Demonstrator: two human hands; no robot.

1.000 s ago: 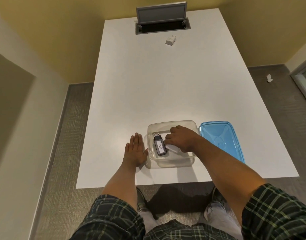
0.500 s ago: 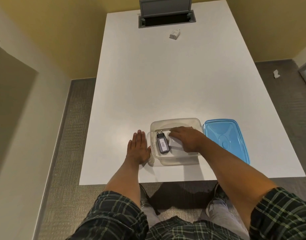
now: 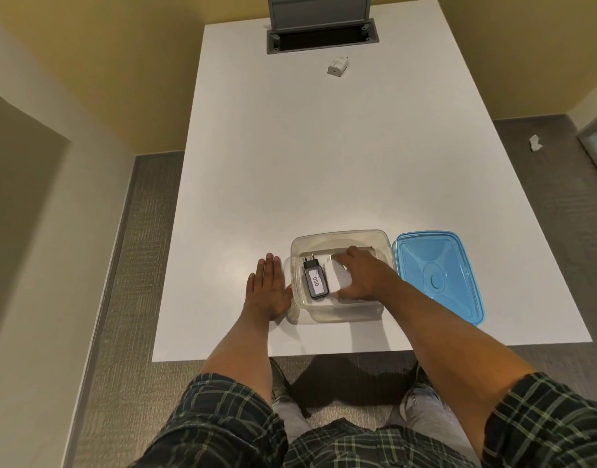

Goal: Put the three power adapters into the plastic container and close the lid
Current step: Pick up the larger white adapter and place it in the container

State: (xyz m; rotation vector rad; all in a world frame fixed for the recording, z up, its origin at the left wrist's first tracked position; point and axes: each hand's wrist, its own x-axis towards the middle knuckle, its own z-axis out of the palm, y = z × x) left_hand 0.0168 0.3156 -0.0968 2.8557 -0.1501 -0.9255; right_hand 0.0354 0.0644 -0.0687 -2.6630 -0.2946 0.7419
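A clear plastic container [image 3: 341, 315] sits near the table's front edge. Inside it, on the left, lies a black power adapter [image 3: 315, 281] with a white label reading 030. Beside that lies a white power adapter [image 3: 338, 278], mostly covered by my right hand [image 3: 366, 276], whose thumb and fingers wrap around it inside the container. My left hand [image 3: 266, 292] lies flat and open on the table, touching the container's left wall. A blue lid [image 3: 439, 275] lies flat just right of the container. A third, white adapter [image 3: 337, 66] rests far back on the table.
The white table [image 3: 324, 163] has an open grey cable hatch [image 3: 320, 35] at its far end, just behind the far adapter. Carpet surrounds the table, with a scrap of white paper [image 3: 535, 143] on the floor to the right.
My right hand has stayed in the container and shifted slightly, so more of the white adapter shows under it. My left hand has not moved from the container's side.
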